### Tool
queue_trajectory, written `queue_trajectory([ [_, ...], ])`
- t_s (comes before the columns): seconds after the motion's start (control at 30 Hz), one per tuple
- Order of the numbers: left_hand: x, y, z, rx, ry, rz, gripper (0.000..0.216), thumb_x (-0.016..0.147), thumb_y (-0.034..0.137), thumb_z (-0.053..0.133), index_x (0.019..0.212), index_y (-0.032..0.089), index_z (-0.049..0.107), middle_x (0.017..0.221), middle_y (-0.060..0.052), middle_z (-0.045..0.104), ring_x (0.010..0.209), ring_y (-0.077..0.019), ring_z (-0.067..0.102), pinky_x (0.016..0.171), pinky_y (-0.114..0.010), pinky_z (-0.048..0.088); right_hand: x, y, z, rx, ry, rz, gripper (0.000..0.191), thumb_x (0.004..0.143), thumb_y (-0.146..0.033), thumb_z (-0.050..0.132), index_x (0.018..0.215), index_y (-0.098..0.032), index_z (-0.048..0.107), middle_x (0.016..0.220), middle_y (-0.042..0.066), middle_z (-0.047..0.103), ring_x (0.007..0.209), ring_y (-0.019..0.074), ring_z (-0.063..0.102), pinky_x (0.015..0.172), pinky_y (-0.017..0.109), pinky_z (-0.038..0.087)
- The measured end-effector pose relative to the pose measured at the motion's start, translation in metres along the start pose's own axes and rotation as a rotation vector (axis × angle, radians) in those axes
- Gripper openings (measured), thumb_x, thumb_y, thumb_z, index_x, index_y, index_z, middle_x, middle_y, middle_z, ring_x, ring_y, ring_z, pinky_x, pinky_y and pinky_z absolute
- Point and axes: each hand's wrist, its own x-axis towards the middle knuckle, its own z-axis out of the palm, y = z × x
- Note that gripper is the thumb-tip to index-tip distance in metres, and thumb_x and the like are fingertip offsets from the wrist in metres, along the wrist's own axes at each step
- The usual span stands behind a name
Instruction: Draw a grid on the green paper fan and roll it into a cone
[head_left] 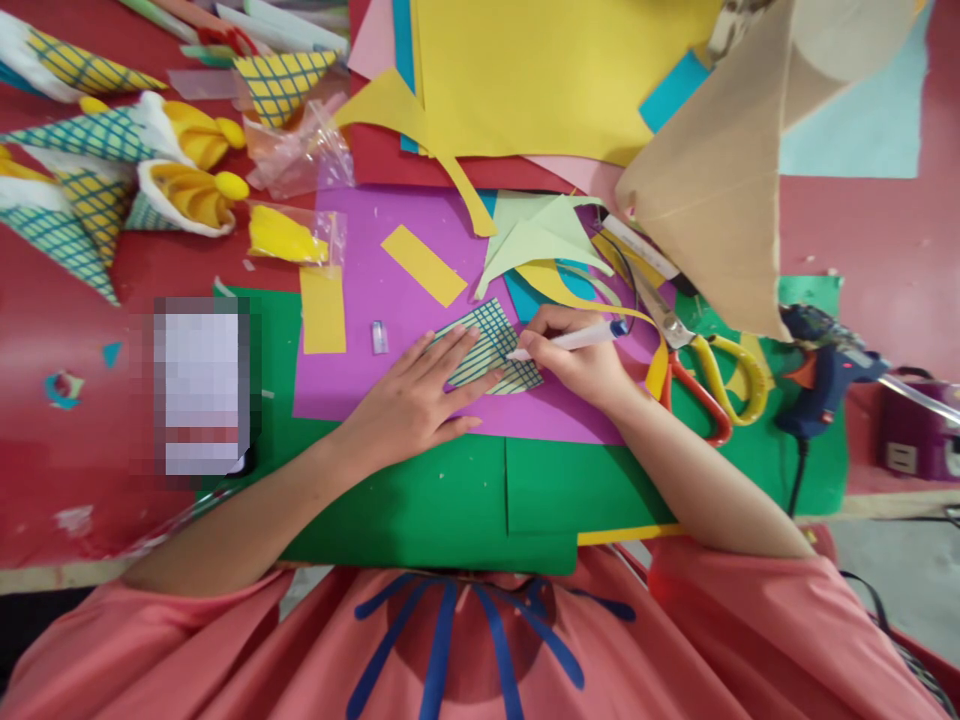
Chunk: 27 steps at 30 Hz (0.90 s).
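Fingers of the right hand (576, 358) pinch a white, blue-ended pen (581, 338), its tip at a pale-green, dark-gridded flat piece (491, 345) on the purple sheet (322, 385). The left hand (420, 405) lies flat, fingers slightly spread over its left part; firm pressure there should keep strokes even. Red-and-yellow-handled metal scissors (676, 331) lie right.
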Motion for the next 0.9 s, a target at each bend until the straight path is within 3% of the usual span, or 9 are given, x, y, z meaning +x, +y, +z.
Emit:
queue_trajectory([
  [0.27,0.0001,0.0011,-0.0015,-0.035,-0.003,0.007,0.057,0.087,0.035,0.058,0.141,0.033,0.038,0.158,-0.012,0.010,0.143,-0.0359,0.020,0.113,-0.056,0.023,-0.0008,-0.0007,-0.0013,-0.002,-0.058,-0.032,0.029,0.079,-0.017,0.052,0.052,-0.018,0.042,0.049,-0.005,0.043,0.048,0.0069,0.037,0.047,0.023,0.028],
  [0.37,0.0001,0.0009,-0.0016,-0.043,-0.004,0.013,0.057,0.086,0.036,0.059,0.140,0.034,0.040,0.158,-0.011,0.008,0.142,-0.0369,0.020,0.113,-0.057,0.022,-0.0010,-0.0001,-0.0015,0.000,-0.041,-0.039,0.026,0.080,-0.019,0.052,0.055,-0.018,0.046,0.052,-0.004,0.046,0.049,0.0072,0.039,0.048,0.023,0.030],
  [0.57,0.0002,0.0011,-0.0016,-0.010,-0.029,0.020,0.059,0.087,0.039,0.057,0.141,0.036,0.036,0.158,-0.012,0.007,0.143,-0.0372,0.018,0.112,-0.058,0.024,-0.0008,0.0003,-0.0003,-0.047,-0.035,-0.053,0.026,0.081,-0.021,0.053,0.056,-0.018,0.046,0.052,-0.004,0.045,0.049,0.0071,0.039,0.049,0.023,0.030],
  [0.77,0.0001,0.0010,-0.0013,0.030,-0.032,0.030,0.060,0.088,0.040,0.054,0.144,0.034,0.031,0.158,-0.015,0.008,0.143,-0.0370,0.018,0.112,-0.057,0.023,-0.0015,-0.0003,-0.0022,0.012,-0.127,-0.044,0.031,0.077,-0.015,0.051,0.049,-0.019,0.039,0.048,-0.006,0.036,0.046,0.0061,0.031,0.045,0.024,0.024],
  [0.9,0.0000,0.0006,-0.0014,0.022,-0.042,0.022,0.061,0.088,0.040,0.054,0.144,0.036,0.030,0.158,-0.013,0.008,0.144,-0.0361,0.016,0.112,-0.057,0.023,-0.0016,-0.0008,-0.0012,0.013,-0.081,-0.052,0.030,0.079,-0.016,0.051,0.051,-0.019,0.040,0.049,-0.006,0.035,0.046,0.0062,0.031,0.046,0.023,0.024],
])
